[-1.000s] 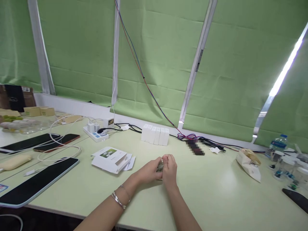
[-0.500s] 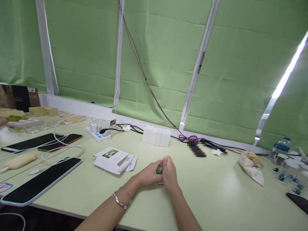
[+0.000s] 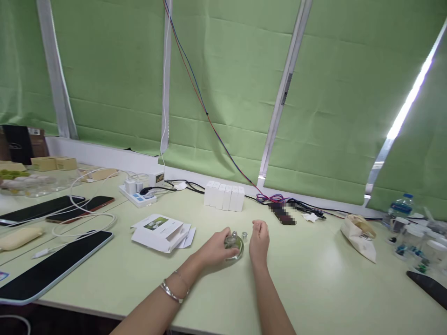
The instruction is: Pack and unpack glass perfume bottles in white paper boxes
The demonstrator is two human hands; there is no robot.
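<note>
Clasps apparently uncapped bottle (image 3: pixel 238 244), not yet released, in left hand (image 3: pixel 213 249); loosely curls right hand (image 3: pixel 259 243), contents unclear, near cap (image 3: pixel 244 235).

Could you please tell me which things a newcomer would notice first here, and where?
Probably the large green blinds across the upper part, with thin red and blue wires slanting down to the right before them. Below, near the middle, the left hand grips a rounded glass bottle, with the right hand apart from it on the right. Behind them stands a row of white boxes.
</note>
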